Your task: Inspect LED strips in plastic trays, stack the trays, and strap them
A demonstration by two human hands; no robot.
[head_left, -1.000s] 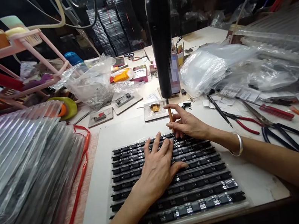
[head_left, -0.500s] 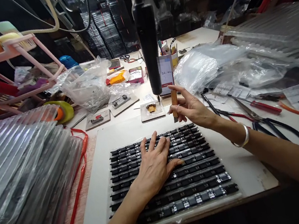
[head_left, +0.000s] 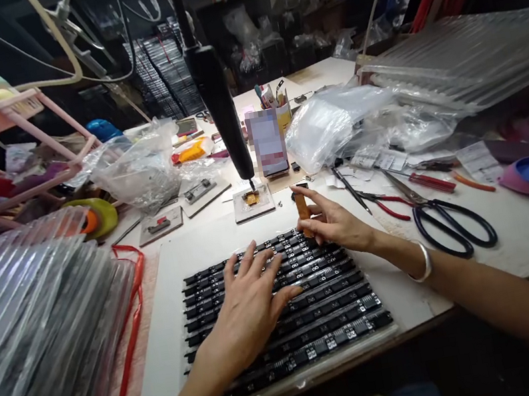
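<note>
In the head view, the left hand (head_left: 247,306) lies flat, palm down and fingers spread, on the rows of black strips (head_left: 314,311) held in a clear tray (head_left: 305,380) on the white surface (head_left: 168,349). Its forearm comes in from the lower left. The right hand (head_left: 337,226) reaches in from the lower right, a silver bangle (head_left: 420,264) at the wrist, and pinches a small brown stick (head_left: 302,208) upright between thumb and fingertips, index finger stretched forward. The stick's lower end stands at the far edge of the strips, just beyond the left hand's fingertips.

Above and to the left, a black hanging driver (head_left: 223,117) points down at a small jig (head_left: 253,201) with a yellow part on it. Black-handled scissors (head_left: 447,228) and red-handled pliers (head_left: 387,203) lie to the right of the right hand, well apart from it.

Half a second ago the right hand held the stick lifted, clear of the strips; it has now come down to the top row. The left hand has stayed pressed on the strips, while the camera has swung to the right.
</note>
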